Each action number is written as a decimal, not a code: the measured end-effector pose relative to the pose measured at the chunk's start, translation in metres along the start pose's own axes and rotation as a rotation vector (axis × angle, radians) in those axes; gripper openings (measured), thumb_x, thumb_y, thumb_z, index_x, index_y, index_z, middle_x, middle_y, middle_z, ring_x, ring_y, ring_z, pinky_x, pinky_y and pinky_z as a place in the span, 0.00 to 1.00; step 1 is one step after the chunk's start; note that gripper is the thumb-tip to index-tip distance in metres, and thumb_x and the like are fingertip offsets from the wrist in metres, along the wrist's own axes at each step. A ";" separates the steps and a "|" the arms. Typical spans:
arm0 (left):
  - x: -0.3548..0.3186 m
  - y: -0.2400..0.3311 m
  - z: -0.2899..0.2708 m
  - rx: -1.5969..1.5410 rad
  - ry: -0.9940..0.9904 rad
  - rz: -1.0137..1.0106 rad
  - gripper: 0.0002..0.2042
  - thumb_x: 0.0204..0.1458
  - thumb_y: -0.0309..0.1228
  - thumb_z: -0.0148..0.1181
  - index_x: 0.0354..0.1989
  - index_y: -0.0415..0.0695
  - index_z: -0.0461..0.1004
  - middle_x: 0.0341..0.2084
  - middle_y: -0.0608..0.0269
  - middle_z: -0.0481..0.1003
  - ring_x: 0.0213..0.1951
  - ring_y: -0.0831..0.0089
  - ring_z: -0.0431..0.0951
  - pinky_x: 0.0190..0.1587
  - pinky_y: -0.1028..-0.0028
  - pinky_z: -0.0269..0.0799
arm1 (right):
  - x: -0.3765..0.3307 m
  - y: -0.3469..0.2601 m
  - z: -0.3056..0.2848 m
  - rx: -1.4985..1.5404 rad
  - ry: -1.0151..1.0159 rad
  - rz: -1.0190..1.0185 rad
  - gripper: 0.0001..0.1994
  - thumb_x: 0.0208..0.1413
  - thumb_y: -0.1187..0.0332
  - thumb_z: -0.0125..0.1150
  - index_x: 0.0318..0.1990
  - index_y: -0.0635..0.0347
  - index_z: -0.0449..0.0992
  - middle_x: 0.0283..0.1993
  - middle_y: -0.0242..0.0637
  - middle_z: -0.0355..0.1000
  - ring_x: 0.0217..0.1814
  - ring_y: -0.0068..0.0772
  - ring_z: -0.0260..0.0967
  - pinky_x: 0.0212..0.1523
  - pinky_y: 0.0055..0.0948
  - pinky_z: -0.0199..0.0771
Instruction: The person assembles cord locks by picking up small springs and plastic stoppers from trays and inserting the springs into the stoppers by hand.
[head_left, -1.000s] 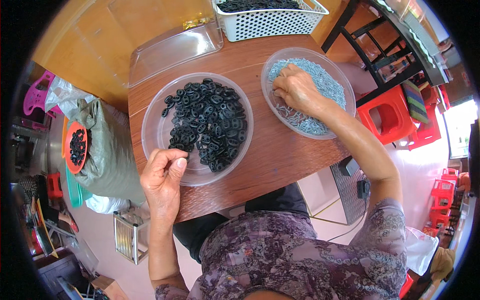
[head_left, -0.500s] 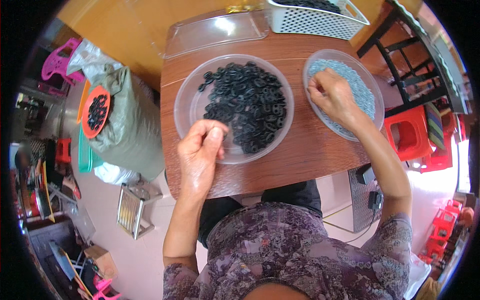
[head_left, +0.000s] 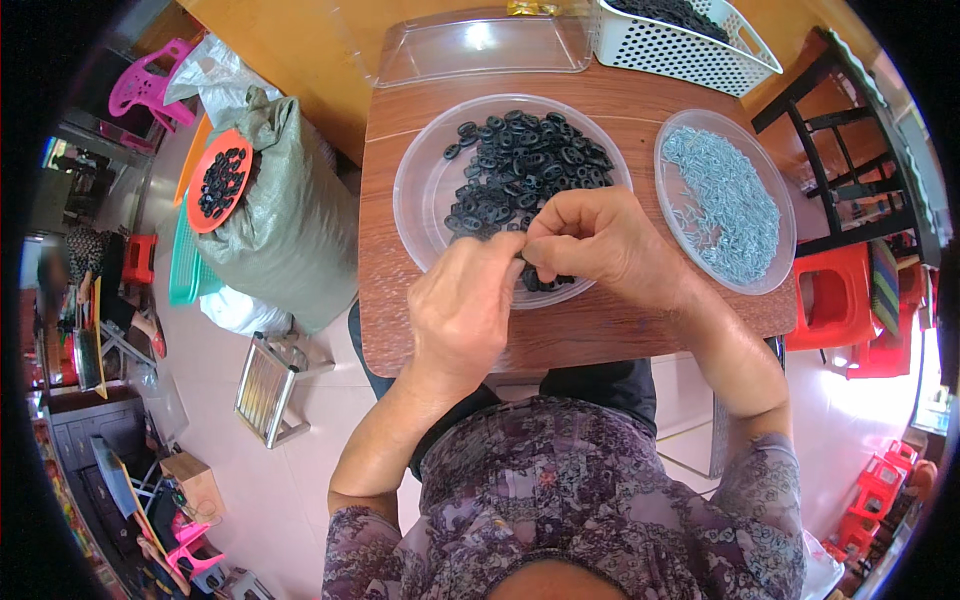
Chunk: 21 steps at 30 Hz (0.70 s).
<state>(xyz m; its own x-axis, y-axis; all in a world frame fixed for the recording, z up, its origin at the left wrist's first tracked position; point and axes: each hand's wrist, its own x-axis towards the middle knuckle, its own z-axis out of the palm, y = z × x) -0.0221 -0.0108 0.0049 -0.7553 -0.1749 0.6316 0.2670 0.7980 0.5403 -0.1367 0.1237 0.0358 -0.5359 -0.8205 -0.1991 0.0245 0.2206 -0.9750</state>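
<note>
My left hand [head_left: 463, 300] and my right hand [head_left: 605, 245] meet fingertip to fingertip over the near rim of a clear round tub [head_left: 412, 215]. Both are closed in a pinch; whatever sits between the fingers is too small and covered to name. Inside the tub lies a heap of small black oval pieces with holes [head_left: 540, 150], partly hidden by my right hand. To the right stands a second clear tub [head_left: 668, 205], holding many thin silvery-blue metal pins [head_left: 730, 200].
A white perforated basket [head_left: 660, 50] of black pieces and a clear lid [head_left: 430, 50] occupy the table's far edge. On the left, an orange-red plate [head_left: 207, 222] of black pieces rests against a stuffed green sack [head_left: 290, 240]. Red stools [head_left: 835, 300] stand right.
My right hand has left the tub of pins and come over to my left hand, so the fingertips now touch. The whole view has shifted a little.
</note>
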 end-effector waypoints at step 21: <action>-0.004 0.000 -0.005 -0.056 0.082 -0.003 0.06 0.43 0.17 0.58 0.31 0.35 0.73 0.18 0.60 0.66 0.19 0.71 0.70 0.19 0.76 0.64 | 0.000 0.011 0.021 0.271 0.085 -0.010 0.08 0.46 0.70 0.59 0.29 0.67 0.75 0.24 0.31 0.72 0.27 0.16 0.65 0.27 0.17 0.64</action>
<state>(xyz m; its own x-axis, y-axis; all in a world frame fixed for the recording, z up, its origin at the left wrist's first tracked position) -0.0162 -0.0135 0.0053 -0.7052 -0.2258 0.6721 0.2997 0.7641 0.5712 -0.1185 0.1154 0.0226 -0.6060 -0.7721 -0.1914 0.2370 0.0544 -0.9700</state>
